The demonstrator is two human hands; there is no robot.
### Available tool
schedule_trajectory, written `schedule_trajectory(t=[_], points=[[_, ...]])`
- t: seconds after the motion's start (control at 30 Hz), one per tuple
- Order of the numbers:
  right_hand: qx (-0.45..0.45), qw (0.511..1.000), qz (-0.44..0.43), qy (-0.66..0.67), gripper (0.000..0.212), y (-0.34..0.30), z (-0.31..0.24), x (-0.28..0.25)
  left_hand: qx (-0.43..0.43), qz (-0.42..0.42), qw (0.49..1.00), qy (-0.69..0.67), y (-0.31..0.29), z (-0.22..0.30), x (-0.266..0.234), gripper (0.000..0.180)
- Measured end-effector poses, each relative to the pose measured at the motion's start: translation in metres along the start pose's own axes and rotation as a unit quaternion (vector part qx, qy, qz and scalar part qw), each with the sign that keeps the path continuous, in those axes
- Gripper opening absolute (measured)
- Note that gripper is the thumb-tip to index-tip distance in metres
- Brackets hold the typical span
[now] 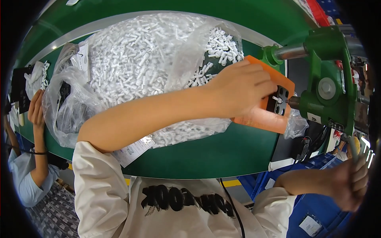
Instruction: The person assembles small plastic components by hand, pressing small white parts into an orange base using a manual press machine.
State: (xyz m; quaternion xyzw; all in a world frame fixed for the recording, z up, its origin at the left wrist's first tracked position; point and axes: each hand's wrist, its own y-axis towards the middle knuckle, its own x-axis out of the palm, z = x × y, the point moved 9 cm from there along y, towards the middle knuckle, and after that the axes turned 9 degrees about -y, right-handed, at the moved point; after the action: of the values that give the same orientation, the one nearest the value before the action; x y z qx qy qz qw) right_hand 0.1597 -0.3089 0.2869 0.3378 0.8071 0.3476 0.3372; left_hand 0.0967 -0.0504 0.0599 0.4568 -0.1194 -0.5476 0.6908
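Note:
My left hand (248, 85) reaches across to an orange plate (260, 121), its fingers curled and the fingertips beside a black metal block (282, 95) with slots. What those fingers grip, if anything, is hidden under the hand. A small white plastic part (277, 99) lies in the block, right by the fingertips. The tip of a green hand press (327, 87) points at the block from the right. At the lower right my right hand (349, 184), slightly blurred, is closed round the press's metal lever (353, 148).
A big clear bag (131, 59) of small white plastic parts covers much of the green table (206, 158). Loose white parts (224, 45) lie at its right end. A printed paper (133, 152) sits near the front edge. Blue bins (313, 214) stand below right. Another person's hand (37, 109) is at far left.

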Motion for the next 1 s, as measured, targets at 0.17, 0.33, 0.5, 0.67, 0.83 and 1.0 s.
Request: schedule_trajectory(t=[0.17,0.33,0.5,0.67,0.83,1.0], points=[[-0.068,0.944,0.156,-0.282,0.031,-0.117,-0.002,0.06,-0.013,0.025,0.998,-0.059,0.006,-0.009,0.002,0.023],[-0.058,0.923,0.131,-0.358,0.014,-0.18,0.022,0.074,-0.025,0.004,0.999,-0.045,0.001,-0.009,0.0,0.021],[-0.197,0.901,0.147,-0.359,0.012,-0.203,0.034,0.077,-0.025,0.007,0.997,-0.067,0.006,-0.01,0.0,0.015],[-0.167,0.911,0.12,-0.357,0.008,-0.204,0.04,0.075,-0.024,-0.013,0.996,-0.085,0.002,-0.012,0.006,0.011],[-0.202,0.872,0.064,-0.442,0.011,-0.18,0.03,0.078,-0.09,-0.049,0.988,-0.12,0.005,-0.016,0.012,0.016],[-0.063,0.932,0.149,-0.326,0.032,-0.113,0.004,0.06,-0.09,-0.064,0.991,-0.079,0.009,-0.013,0.022,0.016]])
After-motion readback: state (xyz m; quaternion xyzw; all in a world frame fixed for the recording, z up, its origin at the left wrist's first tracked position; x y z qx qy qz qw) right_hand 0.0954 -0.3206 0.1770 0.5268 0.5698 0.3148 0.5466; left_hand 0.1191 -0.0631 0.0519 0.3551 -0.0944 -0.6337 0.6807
